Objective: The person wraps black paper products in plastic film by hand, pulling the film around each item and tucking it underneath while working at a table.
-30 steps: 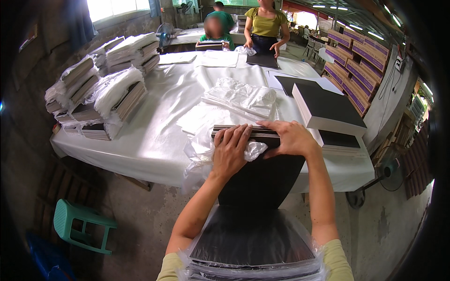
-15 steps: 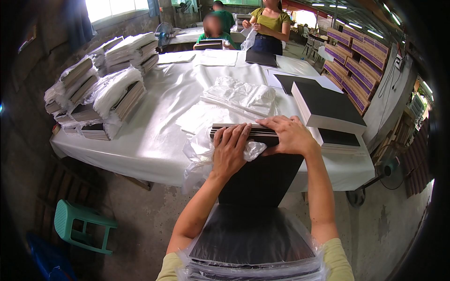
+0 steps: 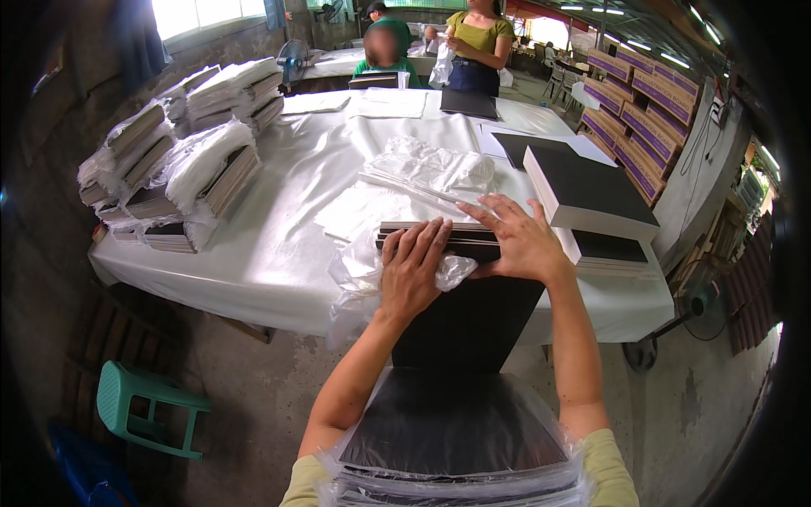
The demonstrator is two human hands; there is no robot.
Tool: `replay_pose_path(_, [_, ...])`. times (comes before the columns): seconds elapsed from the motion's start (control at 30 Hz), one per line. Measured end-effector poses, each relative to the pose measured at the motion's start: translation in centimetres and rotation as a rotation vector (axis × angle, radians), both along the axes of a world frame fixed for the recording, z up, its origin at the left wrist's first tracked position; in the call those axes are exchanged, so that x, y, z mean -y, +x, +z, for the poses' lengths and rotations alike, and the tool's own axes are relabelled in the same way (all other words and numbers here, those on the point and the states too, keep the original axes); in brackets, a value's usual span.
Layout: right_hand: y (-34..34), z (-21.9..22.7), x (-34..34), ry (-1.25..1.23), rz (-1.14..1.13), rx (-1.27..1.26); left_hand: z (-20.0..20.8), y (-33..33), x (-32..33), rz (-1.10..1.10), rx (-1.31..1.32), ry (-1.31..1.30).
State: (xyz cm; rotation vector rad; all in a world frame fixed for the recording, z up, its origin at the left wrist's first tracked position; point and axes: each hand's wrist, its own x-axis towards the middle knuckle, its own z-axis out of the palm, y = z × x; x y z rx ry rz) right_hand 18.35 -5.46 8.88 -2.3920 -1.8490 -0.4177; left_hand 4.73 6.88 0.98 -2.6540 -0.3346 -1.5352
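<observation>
A stack of thin black boards with pale edges stands at the table's near edge, partly in a crumpled clear plastic bag. My left hand grips its left part, fingers curled over the top and pressing the bunched plastic against the near side. Against the right end rests my right hand, its thumb along the lower near side and its fingers spread and raised above the top edge. Below the stack, a black board slopes down toward me. Plastic-wrapped black boards lie nearest me.
Flattened plastic bags lie beyond the stack on the white-covered table. Wrapped bundles pile up at left, thick black boards at right. A green stool stands on the floor. Several people work across the table.
My right hand's fingers have lifted and spread apart above the stack. My left hand keeps its grip. Across the table, the standing person's hands and plastic have shifted.
</observation>
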Motion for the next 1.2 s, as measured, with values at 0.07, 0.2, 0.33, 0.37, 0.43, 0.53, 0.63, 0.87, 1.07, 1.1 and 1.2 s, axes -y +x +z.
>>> replay_pose_path(0.07, [-0.1, 0.1, 0.2, 0.003, -0.008, 0.016, 0.1, 0.0, 0.1, -0.005, 0.001, -0.001])
replay_pose_path(0.2, [-0.2, -0.1, 0.2, 0.021, -0.017, 0.05, 0.1, -0.1, 0.1, -0.002, -0.013, 0.002])
replay_pose_path(0.33, [-0.4, -0.3, 0.4, 0.063, -0.005, 0.109, 0.0, -0.3, 0.2, 0.008, -0.026, 0.022])
replay_pose_path(0.37, [-0.5, -0.3, 0.4, 0.073, -0.005, 0.119, -0.1, -0.3, 0.2, 0.015, -0.027, 0.032])
replay_pose_path(0.43, [-0.5, -0.4, 0.5, 0.082, -0.008, 0.134, -0.1, -0.4, 0.3, 0.024, -0.029, 0.042])
replay_pose_path(0.53, [-0.6, -0.5, 0.6, 0.098, -0.002, 0.134, -0.2, -0.7, 0.4, 0.032, -0.037, 0.059])
replay_pose_path(0.63, [-0.7, -0.3, 0.7, 0.11, 0.003, 0.123, -0.2, -0.7, 0.4, 0.03, -0.041, 0.065])
replay_pose_path(0.87, [-0.7, -0.4, 0.9, 0.141, 0.02, 0.115, 0.0, -1.1, 0.9, 0.012, -0.05, 0.034])
replay_pose_path(1.07, [-0.8, -0.5, 0.9, 0.153, 0.029, 0.119, -0.3, -1.0, 0.7, 0.023, -0.048, 0.055])
replay_pose_path(1.1, [-0.8, -0.5, 0.9, 0.157, 0.034, 0.109, -0.3, -1.1, 0.8, 0.024, -0.046, 0.051])
replay_pose_path(1.2, [-0.7, -0.6, 1.1, 0.162, 0.041, 0.079, -0.2, -1.2, 1.1, 0.031, -0.042, 0.05])
